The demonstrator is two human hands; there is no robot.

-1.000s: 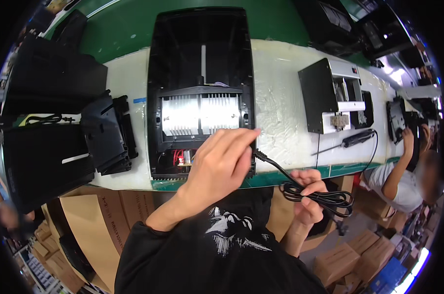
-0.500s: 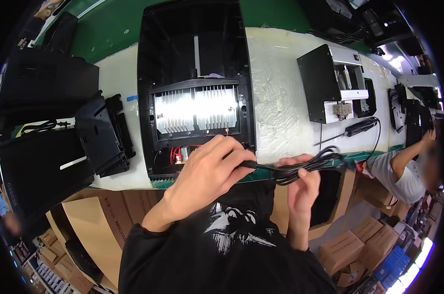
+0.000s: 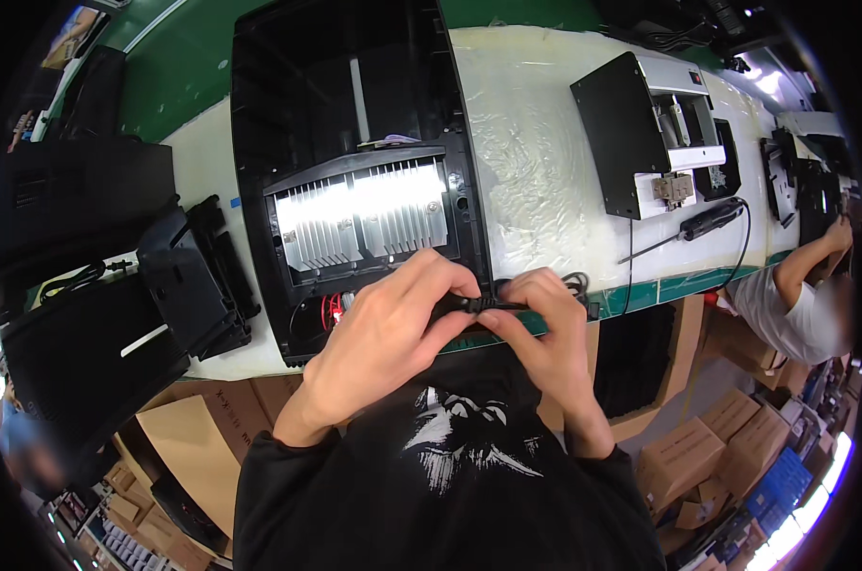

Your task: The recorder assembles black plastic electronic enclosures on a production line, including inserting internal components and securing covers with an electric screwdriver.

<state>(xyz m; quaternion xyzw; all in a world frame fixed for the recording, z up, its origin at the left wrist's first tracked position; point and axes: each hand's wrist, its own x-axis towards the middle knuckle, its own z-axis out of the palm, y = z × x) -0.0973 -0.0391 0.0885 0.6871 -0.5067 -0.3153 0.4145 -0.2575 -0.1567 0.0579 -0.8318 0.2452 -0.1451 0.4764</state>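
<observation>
My left hand (image 3: 393,314) pinches the thick ribbed end of a black power cable (image 3: 478,305) between thumb and fingers. On the same cable, just to the right, my right hand (image 3: 542,324) is closed with thumb and forefinger. Loops of it show behind the right fingers, near the table's front edge. Right beyond my hands is an open black plastic housing (image 3: 336,86). Inside it lies a shiny finned metal heat sink (image 3: 359,224), with red wires (image 3: 332,310) at its near end, partly covered by my left hand.
On the table's right stands a small black-and-white screw feeder (image 3: 631,143) beside a black electric screwdriver (image 3: 707,221) with a cord. Black plastic housings (image 3: 79,314) fill the left. Cardboard boxes (image 3: 683,457) sit below the table. Another person (image 3: 797,295) is at the far right.
My right hand has moved left and inward, from under the coiled loops to the cable beside my left hand. The loops have dropped lower behind it. The view has shifted slightly.
</observation>
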